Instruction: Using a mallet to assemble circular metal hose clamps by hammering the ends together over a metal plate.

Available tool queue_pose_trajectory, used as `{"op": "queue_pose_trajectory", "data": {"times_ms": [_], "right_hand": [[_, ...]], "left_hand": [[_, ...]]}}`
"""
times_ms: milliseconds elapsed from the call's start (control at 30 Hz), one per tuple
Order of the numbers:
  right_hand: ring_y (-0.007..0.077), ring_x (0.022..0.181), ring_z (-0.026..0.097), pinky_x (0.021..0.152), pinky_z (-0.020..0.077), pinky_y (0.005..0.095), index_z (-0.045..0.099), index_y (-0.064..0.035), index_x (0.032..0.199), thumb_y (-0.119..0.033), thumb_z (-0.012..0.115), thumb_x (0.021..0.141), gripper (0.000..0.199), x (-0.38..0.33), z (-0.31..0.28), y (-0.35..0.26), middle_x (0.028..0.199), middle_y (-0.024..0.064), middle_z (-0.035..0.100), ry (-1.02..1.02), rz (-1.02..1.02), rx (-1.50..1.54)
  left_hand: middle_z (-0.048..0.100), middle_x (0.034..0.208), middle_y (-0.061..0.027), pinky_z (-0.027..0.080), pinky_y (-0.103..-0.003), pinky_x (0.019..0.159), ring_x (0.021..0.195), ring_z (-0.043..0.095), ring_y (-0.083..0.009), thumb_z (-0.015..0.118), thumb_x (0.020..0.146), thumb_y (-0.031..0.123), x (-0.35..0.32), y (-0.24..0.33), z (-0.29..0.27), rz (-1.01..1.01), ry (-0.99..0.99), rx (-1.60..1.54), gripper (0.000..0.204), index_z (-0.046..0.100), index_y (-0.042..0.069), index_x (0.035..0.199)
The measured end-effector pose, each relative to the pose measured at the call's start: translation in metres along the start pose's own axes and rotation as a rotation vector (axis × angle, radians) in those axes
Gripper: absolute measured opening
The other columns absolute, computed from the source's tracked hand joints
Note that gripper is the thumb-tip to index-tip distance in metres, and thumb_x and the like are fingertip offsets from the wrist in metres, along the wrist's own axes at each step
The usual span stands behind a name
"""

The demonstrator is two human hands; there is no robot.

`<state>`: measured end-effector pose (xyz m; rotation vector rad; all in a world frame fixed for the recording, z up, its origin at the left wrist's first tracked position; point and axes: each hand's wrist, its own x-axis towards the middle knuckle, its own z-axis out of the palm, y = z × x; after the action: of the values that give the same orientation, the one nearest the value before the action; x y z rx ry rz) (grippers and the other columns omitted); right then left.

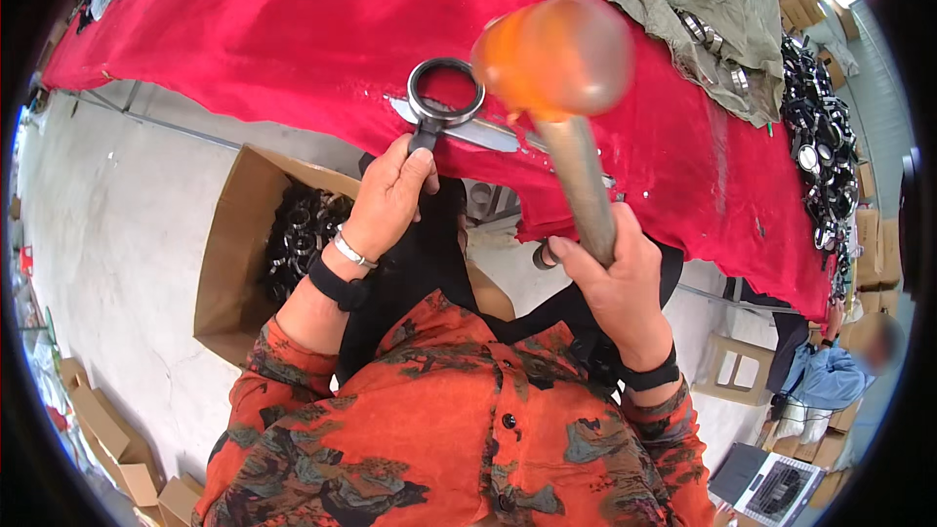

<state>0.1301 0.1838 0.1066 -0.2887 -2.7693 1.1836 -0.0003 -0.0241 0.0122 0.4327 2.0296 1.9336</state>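
Nearest the camera, an orange-headed mallet (566, 54) is held up by the right hand (630, 288), its fingers closed around the handle well below the head, presumably to leave the head free. By the left hand (390, 190), a black-and-silver ring (444, 119) is pinched by its stem between thumb and fingers, apparently keeping them clear of the rim. It is held near the edge of the red cloth (293, 29), over a metal strip (491, 138); whether they touch cannot be told. Similar pieces (298, 224) are gathered in a cardboard box (229, 254), seemingly for easy reach.
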Motion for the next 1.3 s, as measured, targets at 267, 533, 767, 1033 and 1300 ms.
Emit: {"op": "queue_pose_trajectory", "data": {"times_ms": [267, 533, 767, 1033, 1300], "right_hand": [[0.0083, 0.049, 0.047, 0.043, 0.0389, 0.0255, 0.052, -0.0006, 0.097, -0.018, 0.071, 0.081, 0.031, 0.000, -0.008, 0.008, 0.064, 0.0015, 0.051, -0.190, 0.406, 0.539], [0.0204, 0.057, 0.056, 0.055, 0.0459, 0.0375, 0.052, 0.0044, 0.093, -0.026, 0.070, 0.081, 0.037, 0.054, 0.001, -0.011, 0.066, 0.0155, 0.055, -0.194, 0.240, 0.126], [0.0213, 0.059, 0.055, 0.056, 0.0445, 0.0372, 0.051, 0.0039, 0.086, -0.030, 0.071, 0.080, 0.040, 0.075, -0.012, -0.041, 0.065, 0.0172, 0.053, -0.122, 0.059, 0.006], [0.0356, 0.057, 0.059, 0.051, 0.0445, 0.0402, 0.047, 0.0025, 0.087, -0.024, 0.070, 0.081, 0.035, 0.089, -0.011, -0.051, 0.063, 0.0210, 0.054, -0.208, -0.093, -0.212], [0.0415, 0.062, 0.056, 0.053, 0.0447, 0.0412, 0.047, 0.0005, 0.087, -0.024, 0.071, 0.079, 0.036, 0.090, -0.010, -0.034, 0.063, 0.0219, 0.052, -0.203, -0.163, -0.273]], "left_hand": [[0.056, 0.075, -0.0008, 0.040, -0.019, 0.045, 0.058, 0.049, -0.0059, 0.041, 0.100, 0.031, 0.003, -0.002, 0.002, -0.011, -0.033, 0.015, 0.027, 0.052, 0.007, 0.094], [0.055, 0.072, 0.0002, 0.039, -0.019, 0.044, 0.051, 0.046, -0.0056, 0.042, 0.100, 0.031, 0.000, -0.003, 0.009, 0.081, 0.012, 0.061, 0.027, 0.051, 0.007, 0.091], [0.055, 0.071, -0.0011, 0.039, -0.021, 0.044, 0.049, 0.047, -0.0063, 0.043, 0.100, 0.030, -0.003, -0.002, 0.006, 0.115, 0.047, 0.068, 0.028, 0.050, 0.006, 0.087], [0.055, 0.069, -0.0014, 0.039, -0.023, 0.044, 0.049, 0.048, -0.0081, 0.044, 0.099, 0.029, -0.003, -0.002, 0.006, 0.135, 0.063, 0.092, 0.028, 0.049, 0.005, 0.087], [0.055, 0.072, -0.0015, 0.039, -0.022, 0.045, 0.050, 0.048, -0.0079, 0.042, 0.100, 0.031, -0.001, 0.002, 0.006, 0.076, 0.029, 0.103, 0.029, 0.051, 0.006, 0.088]]}}
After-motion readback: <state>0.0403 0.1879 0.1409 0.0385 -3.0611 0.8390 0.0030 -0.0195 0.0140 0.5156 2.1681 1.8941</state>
